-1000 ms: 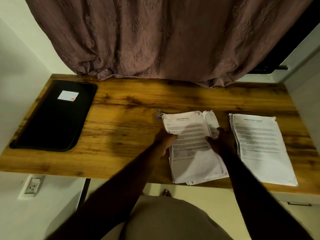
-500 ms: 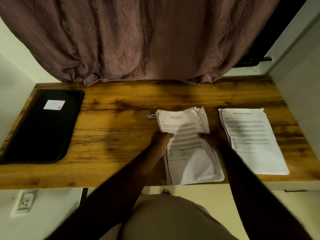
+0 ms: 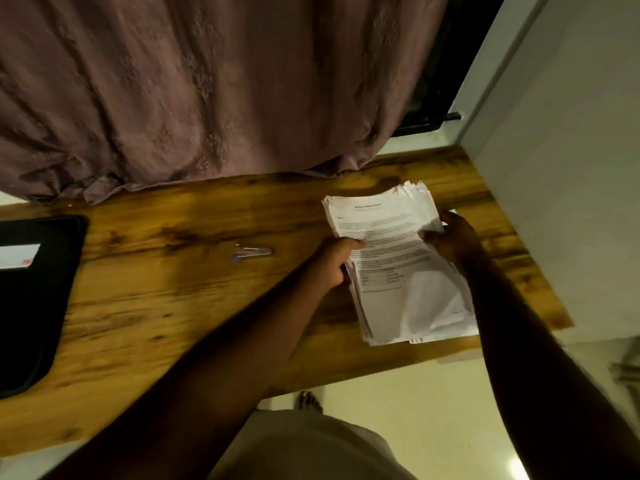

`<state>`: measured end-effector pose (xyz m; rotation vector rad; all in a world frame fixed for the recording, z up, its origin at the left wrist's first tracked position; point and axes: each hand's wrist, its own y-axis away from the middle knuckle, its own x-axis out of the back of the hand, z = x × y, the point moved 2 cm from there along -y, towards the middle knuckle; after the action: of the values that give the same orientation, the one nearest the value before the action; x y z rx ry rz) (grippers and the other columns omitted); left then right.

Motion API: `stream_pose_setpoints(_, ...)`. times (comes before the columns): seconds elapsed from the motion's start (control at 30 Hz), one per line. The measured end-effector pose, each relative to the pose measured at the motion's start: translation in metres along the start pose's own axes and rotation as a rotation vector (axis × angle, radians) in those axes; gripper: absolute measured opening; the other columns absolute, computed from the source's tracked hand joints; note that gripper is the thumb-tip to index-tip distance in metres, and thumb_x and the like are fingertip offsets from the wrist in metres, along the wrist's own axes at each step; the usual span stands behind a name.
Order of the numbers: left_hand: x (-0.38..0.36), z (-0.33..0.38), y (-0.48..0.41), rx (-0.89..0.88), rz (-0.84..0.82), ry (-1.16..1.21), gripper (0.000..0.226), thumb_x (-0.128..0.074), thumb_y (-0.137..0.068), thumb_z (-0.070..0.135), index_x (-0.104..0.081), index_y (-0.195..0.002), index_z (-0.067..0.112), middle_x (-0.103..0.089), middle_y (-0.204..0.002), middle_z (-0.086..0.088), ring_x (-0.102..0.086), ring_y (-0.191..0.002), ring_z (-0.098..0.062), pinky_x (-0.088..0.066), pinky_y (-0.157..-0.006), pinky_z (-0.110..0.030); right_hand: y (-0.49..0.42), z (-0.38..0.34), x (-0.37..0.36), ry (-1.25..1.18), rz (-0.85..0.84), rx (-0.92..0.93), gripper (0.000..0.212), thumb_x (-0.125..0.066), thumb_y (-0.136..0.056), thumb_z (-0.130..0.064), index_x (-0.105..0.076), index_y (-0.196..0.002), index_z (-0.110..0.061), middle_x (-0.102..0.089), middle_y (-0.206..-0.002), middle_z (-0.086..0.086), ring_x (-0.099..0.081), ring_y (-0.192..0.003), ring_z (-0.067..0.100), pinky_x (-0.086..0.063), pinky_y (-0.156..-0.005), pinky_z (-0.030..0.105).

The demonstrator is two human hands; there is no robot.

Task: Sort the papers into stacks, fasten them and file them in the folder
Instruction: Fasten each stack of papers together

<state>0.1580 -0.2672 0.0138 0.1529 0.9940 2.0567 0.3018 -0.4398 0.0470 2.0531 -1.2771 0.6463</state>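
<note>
White paper stack gripped between left hand and right hand.

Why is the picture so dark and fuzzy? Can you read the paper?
Head view: dim warm light, deep shadows; motion blur smears the curtain, the clips and the print on the paper stack, so it cannot be read.

paper stack at 3 o'clock of tabletop. left grip pinches its left edge, right grip holds its right edge. clips near centre, well apart from it. black folder flat at 9 o'clock, curtain at 12.
</note>
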Motion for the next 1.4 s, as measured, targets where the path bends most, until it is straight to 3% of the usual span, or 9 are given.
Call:
stream_pose_setpoints(0.13, -0.035, -0.01, -0.016, 0.064, -0.033, -0.07, 0.036, -0.067, -0.089, -0.006, -0.066, -0.123, 0.005, -0.071, -0.112, -0.011, -0.066, -0.102, -0.028, -0.055, -0.075, -0.037, -0.021, 0.035, 0.02, -0.039, -0.007, -0.092, 0.051, -0.078, -0.087, -0.02, -0.06, -0.131, -0.003, -0.063, -0.13, 0.019, -0.059, -0.114, 0.038, -0.047, -0.085, 0.034)
stream_pose_setpoints(0.23, -0.045, -0.019, -0.027, 0.091, 0.018, -0.127, 0.03, -0.068, -0.09, 0.001, -0.067, -0.119, 0.009, -0.07, -0.117, -0.009, -0.065, -0.113, -0.029, -0.055, -0.093, -0.043, -0.03, 0.053, 0.024, -0.017, -0.035, -0.162, 0.052, -0.078, -0.087, -0.023, -0.059, -0.131, -0.003, -0.062, -0.129, 0.021, -0.059, -0.112, 0.037, -0.052, -0.094, 0.044)
stream_pose_setpoints(0.33, -0.05, -0.028, -0.029, 0.14, 0.044, -0.214, 0.026, -0.064, -0.094, 0.005, -0.064, -0.119, 0.011, -0.067, -0.123, -0.009, -0.061, -0.117, -0.028, -0.051, -0.096, -0.042, -0.034, 0.068, 0.022, 0.134, -0.045, -0.184, 0.07, -0.078, -0.085, -0.038, -0.049, -0.144, -0.013, -0.058, -0.139, 0.016, -0.055, -0.123, 0.039, -0.046, -0.102, 0.046)
stream_pose_setpoints(0.53, -0.048, -0.031, -0.035, 0.13, 0.048, -0.257, 0.028, -0.061, -0.095, 0.007, -0.063, -0.122, 0.012, -0.065, -0.127, -0.009, -0.059, -0.118, -0.028, -0.047, -0.104, -0.045, -0.057, 0.11, -0.005, 0.159, -0.035, -0.306, 0.102, -0.074, -0.064, -0.074, -0.043, -0.144, -0.02, -0.058, -0.135, 0.014, -0.057, -0.12, 0.04, -0.05, -0.099, 0.057)
stream_pose_setpoints(0.8, 0.01, -0.013, -0.04, -0.055, 0.17, -0.262, 0.036, -0.065, -0.09, 0.007, -0.064, -0.125, 0.014, -0.067, -0.12, -0.011, -0.063, -0.112, -0.03, -0.055, -0.093, -0.044, -0.047, 0.035, -0.064, 0.16, -0.072, -0.234, 0.077, -0.08, -0.082, -0.038, -0.044, -0.143, -0.006, -0.058, -0.134, 0.021, -0.058, -0.12, 0.041, -0.051, -0.096, 0.05)
stream_pose_setpoints(1.1, 0.118, 0.012, -0.028, -0.066, 0.277, -0.187, 0.02, -0.071, -0.088, 0.014, -0.066, -0.108, 0.016, -0.072, -0.11, -0.008, -0.068, -0.103, -0.029, -0.057, -0.086, -0.043, -0.032, -0.034, -0.152, 0.154, -0.135, -0.199, 0.083, -0.076, -0.086, -0.032, -0.029, -0.15, -0.01, -0.038, -0.148, 0.021, -0.046, -0.131, 0.041, -0.048, -0.103, 0.051)
stream_pose_setpoints(1.23, 0.141, 0.015, -0.016, -0.054, 0.268, -0.156, 0.02, -0.067, -0.09, 0.009, -0.066, -0.11, 0.01, -0.073, -0.109, -0.011, -0.07, -0.101, -0.028, -0.057, -0.075, -0.035, -0.021, -0.058, -0.171, 0.197, -0.154, -0.22, 0.094, -0.07, -0.091, -0.041, -0.009, -0.157, -0.01, -0.019, -0.16, 0.023, -0.031, -0.143, 0.043, -0.035, -0.112, 0.054)
stream_pose_setpoints(1.33, 0.156, 0.014, -0.005, -0.074, 0.316, -0.215, 0.006, -0.066, -0.093, 0.012, -0.064, -0.099, 0.014, -0.07, -0.098, -0.004, -0.07, -0.093, -0.022, -0.055, -0.067, -0.026, 0.0, -0.1, -0.185, 0.428, 0.021, 0.006, 0.087, -0.064, -0.092, -0.049, -0.017, -0.155, -0.011, -0.022, -0.158, 0.025, -0.027, -0.143, 0.049, -0.033, -0.111, 0.062)
stream_pose_setpoints(1.4, 0.167, 0.015, 0.005, -0.122, 0.462, -0.406, 0.01, -0.06, -0.099, 0.017, -0.065, -0.104, 0.011, -0.068, -0.098, -0.002, -0.067, -0.088, -0.016, -0.052, -0.065, -0.023, 0.015, -0.133, -0.206, 0.486, 0.05, 0.347, 0.076, -0.063, -0.091, -0.048, -0.033, -0.151, -0.011, -0.039, -0.15, 0.023, -0.035, -0.137, 0.046, -0.038, -0.107, 0.058)
